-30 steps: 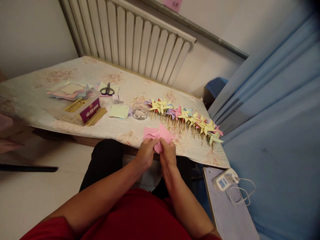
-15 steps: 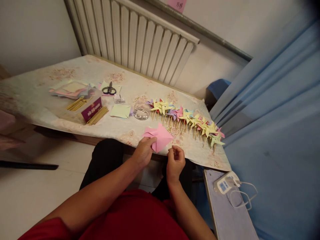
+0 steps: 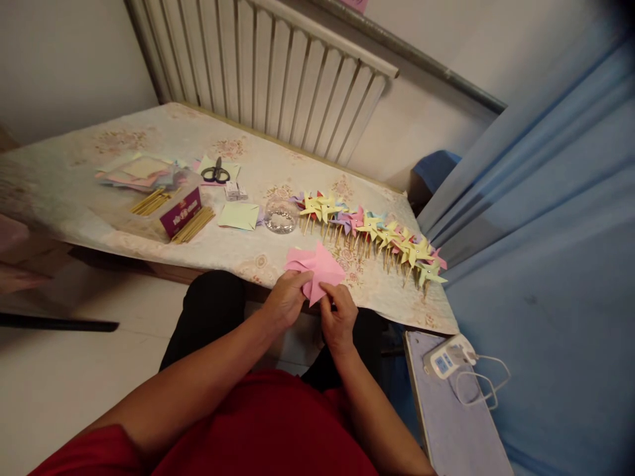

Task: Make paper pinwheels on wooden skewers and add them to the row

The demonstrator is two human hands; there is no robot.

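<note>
A pink sheet of paper [image 3: 326,266], partly folded at its left side, is held above the table's near edge. My left hand [image 3: 288,299] pinches its left part, thumb on top and fingers underneath. At its lower right edge, the thumb and fingers of my right hand [image 3: 340,316] close on the paper. Just beyond lies a row of finished paper pinwheels [image 3: 370,228] on sticks, yellow, pink, purple and green. A round clear container [image 3: 280,221] with small shiny metal pieces stands left of them, beside a stack of pale green paper squares [image 3: 239,216].
Farther left are scissors [image 3: 215,173], small white boxes [image 3: 235,192], a purple-labelled box [image 3: 181,213] with wooden sticks [image 3: 194,225] beside it, and more coloured paper [image 3: 141,172]. A radiator [image 3: 278,73] lines the back. A power strip [image 3: 450,357] with a cable lies at right.
My right hand has moved up and left from beside the pink paper and now grips its lower right edge. The left hand keeps its pinch.
</note>
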